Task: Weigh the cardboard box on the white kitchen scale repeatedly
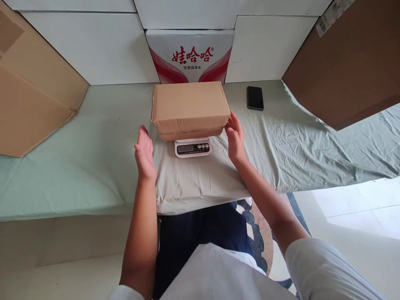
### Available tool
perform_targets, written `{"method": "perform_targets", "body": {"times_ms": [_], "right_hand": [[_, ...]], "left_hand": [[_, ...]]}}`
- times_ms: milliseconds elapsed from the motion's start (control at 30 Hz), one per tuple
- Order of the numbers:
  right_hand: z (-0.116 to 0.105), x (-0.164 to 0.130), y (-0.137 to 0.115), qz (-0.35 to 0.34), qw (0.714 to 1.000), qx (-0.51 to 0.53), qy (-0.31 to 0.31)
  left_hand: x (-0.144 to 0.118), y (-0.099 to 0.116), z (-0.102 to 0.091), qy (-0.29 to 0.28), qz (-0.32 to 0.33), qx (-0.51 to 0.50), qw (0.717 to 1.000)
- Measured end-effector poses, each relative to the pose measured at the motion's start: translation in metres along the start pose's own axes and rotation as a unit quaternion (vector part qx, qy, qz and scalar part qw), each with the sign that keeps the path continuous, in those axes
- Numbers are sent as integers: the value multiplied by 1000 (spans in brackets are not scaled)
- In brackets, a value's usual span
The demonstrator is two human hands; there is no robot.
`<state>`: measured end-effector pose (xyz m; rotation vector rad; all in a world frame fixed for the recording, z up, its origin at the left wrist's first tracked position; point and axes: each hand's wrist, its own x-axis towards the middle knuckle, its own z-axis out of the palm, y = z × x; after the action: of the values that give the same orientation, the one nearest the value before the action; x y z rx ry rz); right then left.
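Note:
A closed brown cardboard box (190, 102) rests on a small white digital kitchen scale (193, 148), hiding the scale's platform. The scale's dark display and its buttons face me, and I can read no digits there. My right hand (235, 135) is at the box's right front corner, fingers apart and seemingly touching its side. To the left of the box, my left hand (145, 154) is held upright with fingers stretched out, a gap between it and the cardboard. It holds nothing.
Behind the box stands a white and red carton (191, 50) with Chinese lettering. A black phone (255, 98) lies to the right on the green cloth (109, 146). Large cardboard pieces (37, 91) flank the left side, with another brown carton (346, 62) at the right.

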<state>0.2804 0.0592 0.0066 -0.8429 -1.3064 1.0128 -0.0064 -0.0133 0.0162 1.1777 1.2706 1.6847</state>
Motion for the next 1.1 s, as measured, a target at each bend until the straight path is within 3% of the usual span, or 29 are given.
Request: {"method": "perform_targets", "body": {"times_ms": [333, 600, 1100], "right_hand": [[10, -2, -17, -2, 1000, 18, -6], [8, -1, -12, 13, 999, -19, -30], [10, -1, -15, 13, 1000, -9, -19]], "left_hand": [[2, -13, -6, -14, 13, 23, 1000], [1, -13, -5, -21, 18, 40, 999], [0, -13, -5, -41, 21, 40, 998]]}}
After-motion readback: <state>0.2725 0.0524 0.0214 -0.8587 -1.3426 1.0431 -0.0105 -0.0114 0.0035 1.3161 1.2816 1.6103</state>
